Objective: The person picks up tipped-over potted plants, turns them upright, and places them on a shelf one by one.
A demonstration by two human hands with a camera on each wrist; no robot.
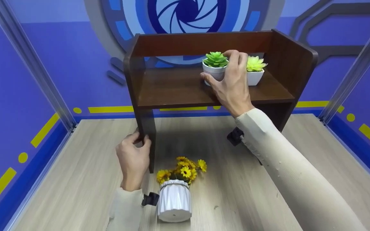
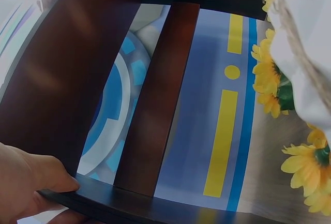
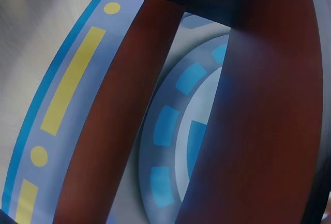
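My left hand point(image 1: 134, 157) pinches the front edge of the left side panel point(image 1: 147, 138) of a dark brown wooden shelf point(image 1: 172, 93). In the left wrist view its thumb point(image 2: 57, 175) lies along that panel. On the upper board, my right hand point(image 1: 234, 83) grips a round white pot point(image 1: 213, 71) holding a green succulent point(image 1: 216, 60), thumb at the left and fingers over the right side. Just right of it stands a square white pot point(image 1: 255, 78) with a yellow-green succulent point(image 1: 255, 64), partly hidden by the hand. The right wrist view mostly shows the shelf's underside point(image 3: 258, 110).
A fluted white vase point(image 1: 174, 202) with yellow flowers point(image 1: 185, 170) is in front of the shelf, close to my left wrist. The shelf stands on a light wood table point(image 1: 85, 166). Blue and purple printed walls point(image 1: 43, 64) enclose the table on the back and sides.
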